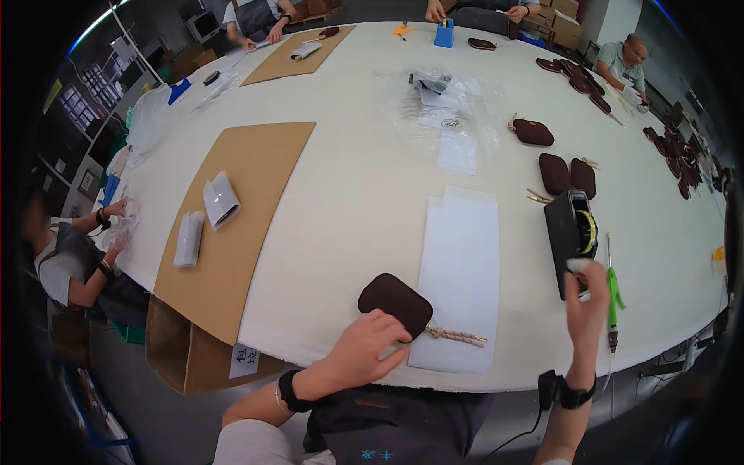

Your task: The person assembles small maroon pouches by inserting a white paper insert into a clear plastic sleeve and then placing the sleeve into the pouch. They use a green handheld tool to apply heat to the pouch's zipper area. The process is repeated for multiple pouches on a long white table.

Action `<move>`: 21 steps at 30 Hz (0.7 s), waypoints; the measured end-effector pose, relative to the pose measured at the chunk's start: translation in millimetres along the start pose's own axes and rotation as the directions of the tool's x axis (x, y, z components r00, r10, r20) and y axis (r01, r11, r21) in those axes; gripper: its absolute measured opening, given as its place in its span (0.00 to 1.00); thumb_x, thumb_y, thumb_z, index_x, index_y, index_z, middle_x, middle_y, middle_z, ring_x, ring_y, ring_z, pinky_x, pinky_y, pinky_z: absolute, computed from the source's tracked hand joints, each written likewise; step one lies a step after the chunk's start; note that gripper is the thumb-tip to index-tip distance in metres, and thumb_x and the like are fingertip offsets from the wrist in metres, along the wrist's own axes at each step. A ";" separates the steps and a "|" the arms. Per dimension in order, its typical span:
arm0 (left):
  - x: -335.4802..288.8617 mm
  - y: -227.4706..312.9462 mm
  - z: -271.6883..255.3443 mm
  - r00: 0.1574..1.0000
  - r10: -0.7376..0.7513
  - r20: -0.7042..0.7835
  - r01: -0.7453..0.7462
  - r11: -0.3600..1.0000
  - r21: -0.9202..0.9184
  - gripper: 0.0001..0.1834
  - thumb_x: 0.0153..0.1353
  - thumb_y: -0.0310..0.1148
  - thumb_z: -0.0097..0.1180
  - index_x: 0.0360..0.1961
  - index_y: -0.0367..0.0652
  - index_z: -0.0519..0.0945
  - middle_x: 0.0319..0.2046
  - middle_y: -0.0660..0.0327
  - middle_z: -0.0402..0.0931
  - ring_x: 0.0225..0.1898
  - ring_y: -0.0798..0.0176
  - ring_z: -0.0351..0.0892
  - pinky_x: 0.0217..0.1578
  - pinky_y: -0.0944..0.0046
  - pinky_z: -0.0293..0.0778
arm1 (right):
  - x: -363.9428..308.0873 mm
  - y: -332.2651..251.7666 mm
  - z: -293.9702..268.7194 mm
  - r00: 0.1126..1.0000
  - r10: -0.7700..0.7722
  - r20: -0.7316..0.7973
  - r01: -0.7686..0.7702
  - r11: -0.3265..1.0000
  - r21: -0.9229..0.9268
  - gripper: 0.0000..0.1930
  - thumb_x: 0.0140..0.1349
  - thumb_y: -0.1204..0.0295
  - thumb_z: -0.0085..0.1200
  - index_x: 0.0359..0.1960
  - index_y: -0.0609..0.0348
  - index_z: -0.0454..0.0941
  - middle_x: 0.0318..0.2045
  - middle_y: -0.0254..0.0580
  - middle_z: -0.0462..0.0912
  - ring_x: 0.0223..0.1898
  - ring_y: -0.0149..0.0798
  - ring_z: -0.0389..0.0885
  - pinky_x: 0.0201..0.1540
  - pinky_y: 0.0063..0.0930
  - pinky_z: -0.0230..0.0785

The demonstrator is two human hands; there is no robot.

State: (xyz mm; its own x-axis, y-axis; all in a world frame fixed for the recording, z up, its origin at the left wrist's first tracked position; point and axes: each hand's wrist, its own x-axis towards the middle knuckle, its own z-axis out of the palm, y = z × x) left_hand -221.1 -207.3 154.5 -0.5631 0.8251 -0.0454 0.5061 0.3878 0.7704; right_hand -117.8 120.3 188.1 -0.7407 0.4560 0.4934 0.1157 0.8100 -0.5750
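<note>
A dark brown zip pouch with a beige cord pull lies near the table's front edge. My left hand grips its near edge, fingertips curled over the fabric. The cord crosses onto a long white paper sheet. Further right stands a black tape dispenser with a yellowish roll. At its near end my right hand is closed in a pinch. Something whitish shows at those fingertips; whether it is tape or a finger cover I cannot tell. Beside that hand lies a green air blow gun.
Several brown pouches lie beyond the dispenser, more in piles at the far right. Clear plastic bags cover the middle back. A cardboard sheet with folded white packets lies left. Co-workers sit around the table.
</note>
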 end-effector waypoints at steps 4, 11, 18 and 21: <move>45.2 -9.0 26.1 0.909 0.378 0.176 -0.417 0.835 0.360 0.13 0.49 0.27 0.59 0.38 0.44 0.76 0.40 0.63 0.69 0.48 0.59 0.66 0.47 0.59 0.59 | 93.4 3.9 113.3 0.974 -0.130 0.186 0.152 0.982 -0.111 0.12 0.50 0.84 0.52 0.38 0.63 0.73 0.31 0.47 0.73 0.34 0.48 0.75 0.36 0.37 0.69; 67.6 -23.9 32.5 0.885 0.424 0.191 -0.457 0.867 0.196 0.09 0.51 0.27 0.57 0.35 0.46 0.75 0.36 0.64 0.67 0.42 0.62 0.66 0.42 0.62 0.59 | 196.8 75.7 228.8 0.934 0.130 0.331 0.019 0.911 -0.412 0.07 0.57 0.77 0.47 0.38 0.61 0.71 0.26 0.54 0.80 0.31 0.54 0.81 0.36 0.42 0.73; 72.7 -23.5 37.6 0.873 0.427 0.234 -0.479 0.841 0.253 0.09 0.49 0.29 0.55 0.33 0.43 0.74 0.38 0.63 0.68 0.42 0.62 0.66 0.43 0.62 0.60 | 236.6 83.2 264.9 0.915 0.092 0.393 -0.243 0.903 0.354 0.10 0.57 0.73 0.49 0.39 0.65 0.68 0.36 0.56 0.80 0.39 0.51 0.81 0.45 0.38 0.71; 73.2 -24.8 38.1 0.889 0.418 0.190 -0.453 0.863 0.225 0.07 0.50 0.28 0.54 0.33 0.43 0.74 0.38 0.63 0.69 0.42 0.62 0.66 0.45 0.61 0.61 | 224.7 58.7 258.2 0.870 0.026 0.493 -0.138 0.971 0.193 0.13 0.56 0.73 0.51 0.42 0.66 0.68 0.45 0.58 0.77 0.47 0.51 0.77 0.51 0.36 0.68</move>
State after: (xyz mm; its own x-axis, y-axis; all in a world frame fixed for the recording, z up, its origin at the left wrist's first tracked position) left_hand -250.0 -140.9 107.9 -0.1650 0.9731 0.1607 0.8385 0.0526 0.5423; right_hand -448.3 175.1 96.8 -0.9674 0.2357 0.0925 0.0869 0.6523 -0.7530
